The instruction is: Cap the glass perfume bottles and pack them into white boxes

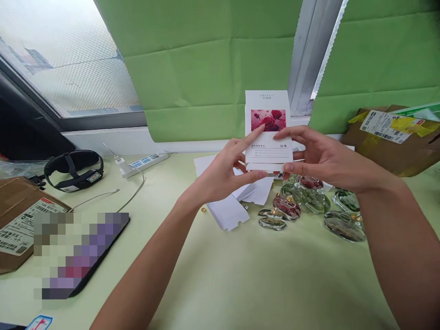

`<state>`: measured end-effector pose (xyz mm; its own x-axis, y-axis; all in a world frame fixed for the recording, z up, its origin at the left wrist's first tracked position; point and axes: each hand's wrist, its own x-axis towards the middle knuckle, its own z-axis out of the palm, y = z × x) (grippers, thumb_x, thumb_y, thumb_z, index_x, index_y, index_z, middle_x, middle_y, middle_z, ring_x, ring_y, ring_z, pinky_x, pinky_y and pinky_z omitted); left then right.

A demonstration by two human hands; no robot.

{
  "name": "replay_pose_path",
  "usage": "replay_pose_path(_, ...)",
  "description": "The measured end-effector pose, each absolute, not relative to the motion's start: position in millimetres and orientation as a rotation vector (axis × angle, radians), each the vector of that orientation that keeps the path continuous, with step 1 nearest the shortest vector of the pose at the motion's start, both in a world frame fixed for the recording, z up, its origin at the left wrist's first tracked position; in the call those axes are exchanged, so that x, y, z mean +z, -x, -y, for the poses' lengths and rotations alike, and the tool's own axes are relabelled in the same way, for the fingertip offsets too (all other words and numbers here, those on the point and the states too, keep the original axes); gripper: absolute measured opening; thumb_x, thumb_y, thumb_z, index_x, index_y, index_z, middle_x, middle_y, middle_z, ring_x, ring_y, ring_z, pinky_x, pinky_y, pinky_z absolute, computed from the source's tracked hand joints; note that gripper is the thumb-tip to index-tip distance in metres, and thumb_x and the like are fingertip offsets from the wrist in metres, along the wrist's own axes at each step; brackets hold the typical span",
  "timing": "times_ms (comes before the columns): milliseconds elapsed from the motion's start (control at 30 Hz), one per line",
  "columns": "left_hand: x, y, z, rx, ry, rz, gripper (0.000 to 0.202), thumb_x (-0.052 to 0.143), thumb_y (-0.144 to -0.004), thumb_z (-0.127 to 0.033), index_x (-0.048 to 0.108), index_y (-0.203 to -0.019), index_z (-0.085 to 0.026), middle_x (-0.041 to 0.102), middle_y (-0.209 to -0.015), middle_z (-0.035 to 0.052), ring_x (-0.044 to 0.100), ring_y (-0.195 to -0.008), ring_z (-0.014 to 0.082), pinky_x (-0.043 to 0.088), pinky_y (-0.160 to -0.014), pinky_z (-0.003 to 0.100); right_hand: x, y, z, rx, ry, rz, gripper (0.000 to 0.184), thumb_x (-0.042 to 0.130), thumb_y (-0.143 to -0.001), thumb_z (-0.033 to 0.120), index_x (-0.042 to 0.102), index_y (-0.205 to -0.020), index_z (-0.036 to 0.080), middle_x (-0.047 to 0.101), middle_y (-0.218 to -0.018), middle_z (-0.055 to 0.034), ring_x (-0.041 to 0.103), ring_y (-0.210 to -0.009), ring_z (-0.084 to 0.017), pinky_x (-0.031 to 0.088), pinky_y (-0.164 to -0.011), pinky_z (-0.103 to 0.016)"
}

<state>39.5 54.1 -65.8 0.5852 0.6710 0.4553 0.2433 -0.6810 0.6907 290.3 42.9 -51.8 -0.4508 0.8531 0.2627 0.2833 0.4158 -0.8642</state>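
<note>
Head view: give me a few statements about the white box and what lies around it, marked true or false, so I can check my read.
1. The left hand and the right hand together hold the white box up off the table. True.
2. The picture on the box shows blue flowers. False: it shows red roses on pink.
3. The glass bottles lie on the table below the box. True.
4. The phone lies to the right of the bottles. False: it lies far to their left, near the table's front edge.
</note>
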Motion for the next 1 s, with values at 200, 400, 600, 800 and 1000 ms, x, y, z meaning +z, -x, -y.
replay_pose_path(200, -65.5, -38.9, -53.3, 0.966, -2.287, -0.768, 0.071, 0.065, -0.091, -0.037, 0.029, -0.152, -0.044, 0.055, -0.130, 0.0063, 0.056, -0.102, 0.0211, 0.056, -0.085, 0.038, -51.3, -290.0, -42.9, 1.006, 0.952, 1.953, 0.057, 0.078, -0.077, 0.039, 0.056, -0.130, 0.042, 0.058, -0.134, -0.0004, 0.068, -0.097, -0.026, 0.064, -0.070, -0.039)
replay_pose_path(400, -64.7, -40.2, -53.4, 1.018, -2.329, -0.786, 0.069, 0.066, -0.090, -0.039, 0.032, -0.151, -0.044, 0.052, -0.138, 0.0050, 0.052, -0.110, 0.0231, 0.054, -0.084, 0.036, -52.5, -289.5, -44.0, 0.997, 0.971, 1.933, 0.065, 0.083, -0.070, 0.032, 0.056, -0.128, 0.042, 0.063, -0.125, -0.0019, 0.069, -0.085, -0.024, 0.061, -0.060, -0.036)
replay_pose_path(600, -65.3, -41.8, -53.7, 1.036, -2.386, -0.839, 0.068, 0.067, -0.090, -0.043, 0.036, -0.151, -0.040, 0.056, -0.130, 0.0066, 0.052, -0.107, 0.0206, 0.052, -0.086, 0.033, -51.7, -288.6, -45.2, 0.879, 0.937, 1.951, 0.055, 0.082, -0.070, 0.032, 0.060, -0.120, 0.041, 0.054, -0.137, 0.0009, 0.066, -0.084, -0.019, 0.060, -0.064, -0.033)
replay_pose_path(800, -65.1, -41.7, -55.2, 1.028, -2.423, -0.840, 0.067, 0.069, -0.087, -0.045, 0.041, -0.148, -0.039, 0.057, -0.131, 0.0063, 0.051, -0.106, 0.0196, 0.051, -0.087, 0.032, -52.8, -291.6, -45.5, 0.926, 0.914, 2.012, 0.044, 0.077, -0.075, 0.029, 0.057, -0.113, 0.038, 0.057, -0.120, 0.0008, 0.059, -0.070, -0.014, 0.052, -0.050, -0.028)
replay_pose_path(1000, -65.0, -42.4, -55.2, 1.048, -2.441, -0.845, 0.067, 0.069, -0.087, -0.046, 0.043, -0.148, -0.037, 0.059, -0.124, 0.0067, 0.050, -0.104, 0.0189, 0.050, -0.085, 0.030, -51.6, -290.2, -44.0, 0.993, 0.924, 1.994, 0.039, 0.078, -0.076, 0.027, 0.058, -0.108, 0.037, 0.063, -0.104, 0.0016, 0.062, -0.072, -0.016, 0.048, -0.046, -0.026)
